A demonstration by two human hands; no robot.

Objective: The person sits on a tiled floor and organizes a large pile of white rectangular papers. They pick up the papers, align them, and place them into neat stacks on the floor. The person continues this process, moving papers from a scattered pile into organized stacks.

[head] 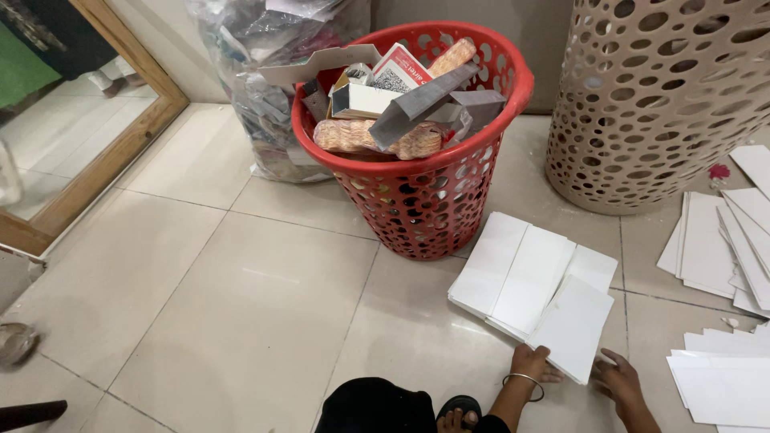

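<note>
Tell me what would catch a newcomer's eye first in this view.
The red perforated plastic basket stands at top centre, heaped with cardboard scraps, with a tall beige perforated basket to its right. On the tiled floor in front lies a fanned stack of white rectangular cards; the left hand rests on its near edge and the right hand is beside its corner.

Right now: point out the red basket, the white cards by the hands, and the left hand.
red basket [417, 208], head view, on its perforated front wall
white cards [533, 281], head view, on the middle card's face
left hand [536, 362], head view, on its back
</note>
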